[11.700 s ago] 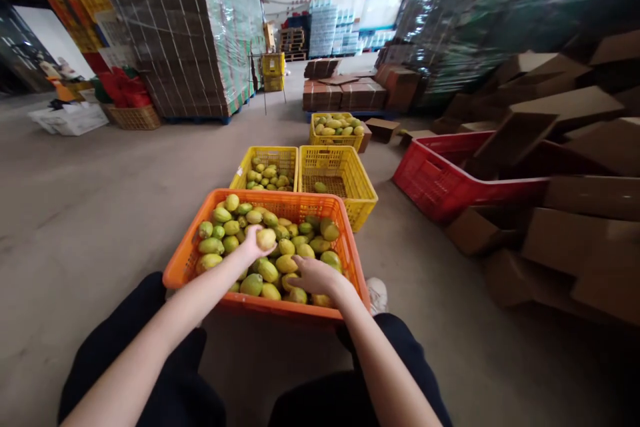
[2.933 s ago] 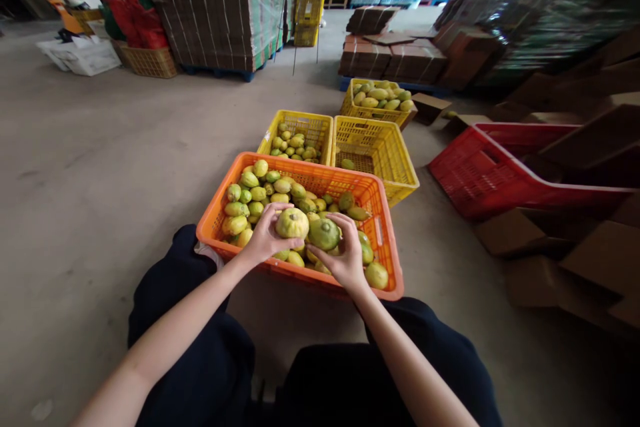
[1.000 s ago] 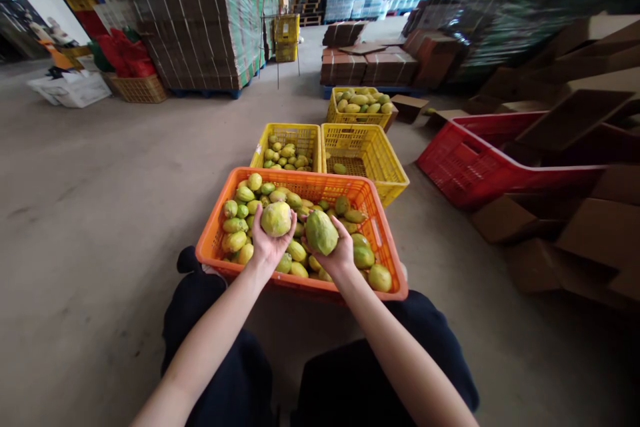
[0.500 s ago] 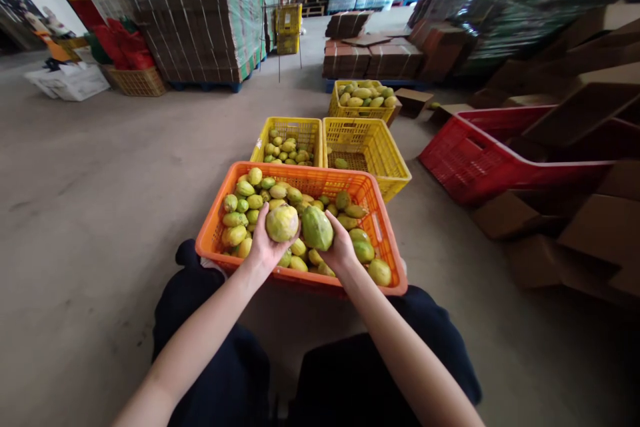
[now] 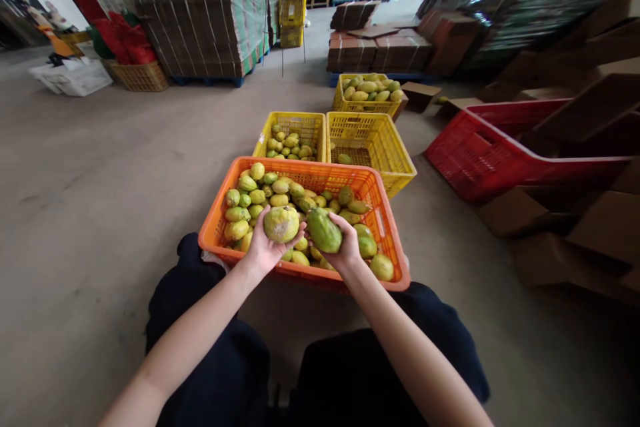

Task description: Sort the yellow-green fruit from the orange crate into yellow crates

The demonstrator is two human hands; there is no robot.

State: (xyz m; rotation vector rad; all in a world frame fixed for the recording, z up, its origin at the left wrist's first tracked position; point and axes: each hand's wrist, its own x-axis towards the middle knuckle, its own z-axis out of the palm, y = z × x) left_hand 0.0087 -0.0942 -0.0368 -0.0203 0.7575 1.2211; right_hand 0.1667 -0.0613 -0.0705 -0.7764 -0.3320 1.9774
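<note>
My left hand cups a yellow papaya with a pale, rough patch on its skin. Beside it, my right hand grips a green papaya from its right side. Both fruits are held up close together over an orange crate in front of my knees. Inside the crate lie many green and yellow papayas, heaped more thickly on the left; some are hidden behind my hands.
Beyond the orange crate stand a yellow crate partly filled with papayas and another yellow crate with few inside. A fuller yellow crate is farther back. At right are a red crate and cardboard boxes.
The green papaya has been turned and tilted in my right hand, and the yellow one has rotated to show its rough patch. The view has shifted slightly.
</note>
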